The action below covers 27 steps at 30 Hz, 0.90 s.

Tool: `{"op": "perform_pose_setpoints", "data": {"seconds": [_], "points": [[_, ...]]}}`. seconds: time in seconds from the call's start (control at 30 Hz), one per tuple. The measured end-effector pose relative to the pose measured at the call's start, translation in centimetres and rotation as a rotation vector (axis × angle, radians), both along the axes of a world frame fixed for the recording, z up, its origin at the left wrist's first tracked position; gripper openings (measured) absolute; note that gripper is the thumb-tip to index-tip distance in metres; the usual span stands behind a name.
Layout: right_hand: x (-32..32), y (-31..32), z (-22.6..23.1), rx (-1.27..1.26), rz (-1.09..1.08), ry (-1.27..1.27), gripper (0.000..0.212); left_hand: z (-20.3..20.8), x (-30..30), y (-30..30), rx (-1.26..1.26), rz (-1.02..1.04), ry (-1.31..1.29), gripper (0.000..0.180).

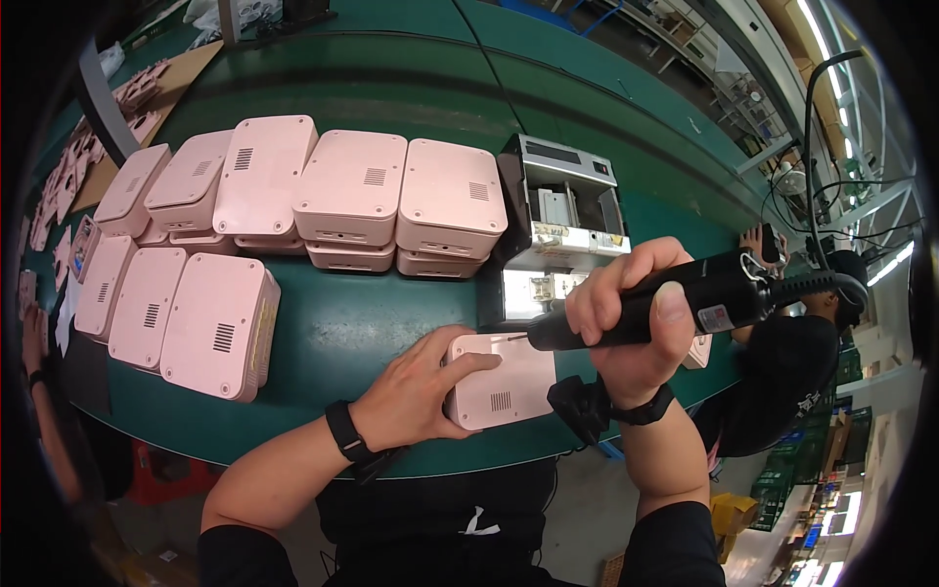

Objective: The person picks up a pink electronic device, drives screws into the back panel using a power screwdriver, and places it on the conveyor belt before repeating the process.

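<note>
Left fingers [474, 366], partly spread, grip the box [515, 382] at six o'clock on the worktop [337, 328] while right fingers [604, 301] curl round the driver [722, 290]; probably light, stiff and slick, the box is best held by its sides.

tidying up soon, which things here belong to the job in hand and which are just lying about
In the job, it seems:
black electric screwdriver, in the right hand
vented pink casing, under the left hand
stacked pink casings
black-and-silver machine, probably

Apparently just lying about:
plastic bag, upper left
yellow container, on floor
green crates
</note>
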State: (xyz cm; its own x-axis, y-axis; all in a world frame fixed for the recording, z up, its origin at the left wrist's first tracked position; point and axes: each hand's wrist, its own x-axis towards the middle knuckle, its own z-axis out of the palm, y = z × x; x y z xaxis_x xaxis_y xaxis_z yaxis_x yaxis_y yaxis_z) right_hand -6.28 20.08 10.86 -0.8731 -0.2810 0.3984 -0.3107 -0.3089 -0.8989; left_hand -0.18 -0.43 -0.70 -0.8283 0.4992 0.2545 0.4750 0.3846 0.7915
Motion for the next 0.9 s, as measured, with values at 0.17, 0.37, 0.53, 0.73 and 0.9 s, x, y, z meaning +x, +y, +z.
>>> {"op": "perform_pose_setpoints", "data": {"seconds": [0.17, 0.37, 0.53, 0.73, 0.9], "points": [[0.2, 0.0, -0.2, 0.048, 0.049, 0.038, 0.038, 0.5, -0.3, 0.1, 0.011, -0.027, -0.022, 0.079], [0.5, 1.8, 2.6, -0.065, -0.073, -0.043, 0.035, 0.5, 0.1, 0.1, -0.023, -0.074, 0.054, 0.077], [0.5, 3.4, 3.9, -0.043, -0.235, 0.150, 0.033, 0.3, 0.5, 0.4, -0.028, -0.094, 0.040, 0.077], [-1.2, 3.1, 3.2, -0.034, -0.313, 0.076, 0.032, 0.6, 0.7, 0.6, -0.028, -0.103, 0.062, 0.080], [0.1, 2.1, 3.4, -0.052, -0.215, -0.013, 0.034, 0.4, 0.6, 0.6, -0.090, -0.098, 0.079, 0.081]]}}
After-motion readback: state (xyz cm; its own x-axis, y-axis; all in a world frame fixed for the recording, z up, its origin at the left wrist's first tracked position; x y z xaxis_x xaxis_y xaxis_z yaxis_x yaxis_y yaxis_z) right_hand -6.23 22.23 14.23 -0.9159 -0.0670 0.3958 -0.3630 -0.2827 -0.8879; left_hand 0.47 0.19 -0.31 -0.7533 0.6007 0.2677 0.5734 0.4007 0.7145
